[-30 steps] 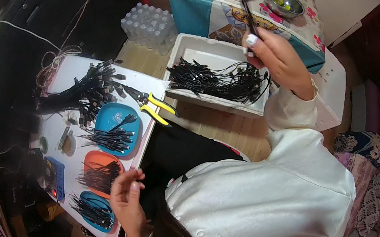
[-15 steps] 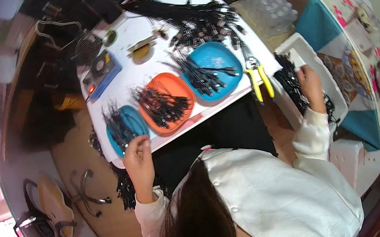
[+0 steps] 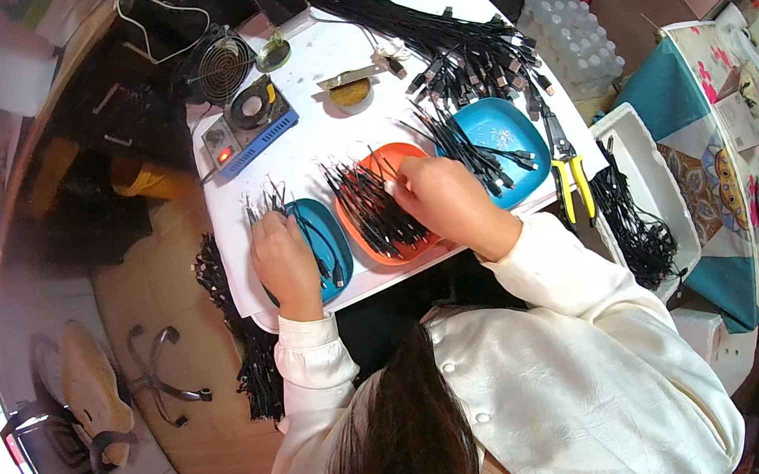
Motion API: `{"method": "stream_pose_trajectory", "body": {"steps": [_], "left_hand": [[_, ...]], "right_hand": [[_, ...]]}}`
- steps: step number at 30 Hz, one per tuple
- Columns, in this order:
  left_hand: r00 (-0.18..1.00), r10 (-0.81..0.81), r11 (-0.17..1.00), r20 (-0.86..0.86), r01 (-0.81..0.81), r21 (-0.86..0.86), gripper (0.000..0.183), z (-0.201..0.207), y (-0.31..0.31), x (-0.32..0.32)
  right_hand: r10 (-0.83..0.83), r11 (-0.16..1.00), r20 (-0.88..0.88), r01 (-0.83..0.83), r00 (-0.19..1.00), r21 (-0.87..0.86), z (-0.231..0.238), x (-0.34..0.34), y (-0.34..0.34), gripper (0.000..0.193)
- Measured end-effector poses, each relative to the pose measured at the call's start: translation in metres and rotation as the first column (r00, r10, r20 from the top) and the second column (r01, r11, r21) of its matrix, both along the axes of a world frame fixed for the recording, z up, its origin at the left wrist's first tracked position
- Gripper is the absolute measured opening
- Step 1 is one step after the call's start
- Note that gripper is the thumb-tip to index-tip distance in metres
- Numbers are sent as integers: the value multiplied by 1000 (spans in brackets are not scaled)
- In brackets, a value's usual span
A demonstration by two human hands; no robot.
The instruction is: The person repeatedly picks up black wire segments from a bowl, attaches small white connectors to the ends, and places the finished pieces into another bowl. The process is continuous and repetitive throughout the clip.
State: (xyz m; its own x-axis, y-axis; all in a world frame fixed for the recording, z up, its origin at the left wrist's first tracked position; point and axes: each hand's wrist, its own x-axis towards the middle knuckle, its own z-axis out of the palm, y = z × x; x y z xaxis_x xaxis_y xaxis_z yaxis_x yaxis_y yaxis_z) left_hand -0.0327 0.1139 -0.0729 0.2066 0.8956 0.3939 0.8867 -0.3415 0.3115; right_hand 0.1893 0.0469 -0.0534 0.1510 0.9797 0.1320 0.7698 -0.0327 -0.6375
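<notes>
Short black cables (image 3: pixel 373 210) with stripped wire ends fill an orange tray (image 3: pixel 385 254) at the middle of the table's front edge. My right hand (image 3: pixel 450 196) is over this tray's right part, fingers curled in, and whatever its fingertips hold is hidden. In a smaller blue tray (image 3: pixel 338 290) at the left lie more such cables. My left hand (image 3: pixel 284 262) closes on black cables there, their bare ends poking out above the fingers. A larger blue tray (image 3: pixel 511 132) on the right holds several black cables with USB plugs (image 3: pixel 475 154).
Yellow-handled wire strippers (image 3: pixel 573 182) lie at the table's right edge. Beside it, a white foam box (image 3: pixel 630 132) holds black cables. A blue device with a red light (image 3: pixel 252 137), a small fan (image 3: pixel 223 67), a round tin (image 3: pixel 350 95) and a cable bundle (image 3: pixel 424 26) are farther back.
My right hand has moved left from the foam box to the orange tray. The left hand has shifted from the small blue tray's front edge up onto the cables. The view has turned slightly.
</notes>
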Motion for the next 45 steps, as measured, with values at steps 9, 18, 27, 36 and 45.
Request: {"method": "stream_pose_trajectory", "body": {"steps": [9,18,27,36,45], "left_hand": [[729,65,983,681,71,-170,10,24,-16,-8],[123,77,774,989,618,-137,13,76,-67,9],[144,123,686,982,703,-189,14,84,-108,35],[-112,333,491,936,868,-71,17,83,-119,36],[-155,516,325,843,946,-25,18,81,-123,32]], "right_hand": [[-42,999,8,42,999,16,-15,-13,24,16],[82,977,-563,44,822,207,29,-7,-2,5],[177,973,-864,-218,472,81,77,-21,-52,15],[165,974,-972,-181,165,135,73,-30,-66,16],[-37,946,-994,-323,-105,-2,79,-28,-79,17]]}}
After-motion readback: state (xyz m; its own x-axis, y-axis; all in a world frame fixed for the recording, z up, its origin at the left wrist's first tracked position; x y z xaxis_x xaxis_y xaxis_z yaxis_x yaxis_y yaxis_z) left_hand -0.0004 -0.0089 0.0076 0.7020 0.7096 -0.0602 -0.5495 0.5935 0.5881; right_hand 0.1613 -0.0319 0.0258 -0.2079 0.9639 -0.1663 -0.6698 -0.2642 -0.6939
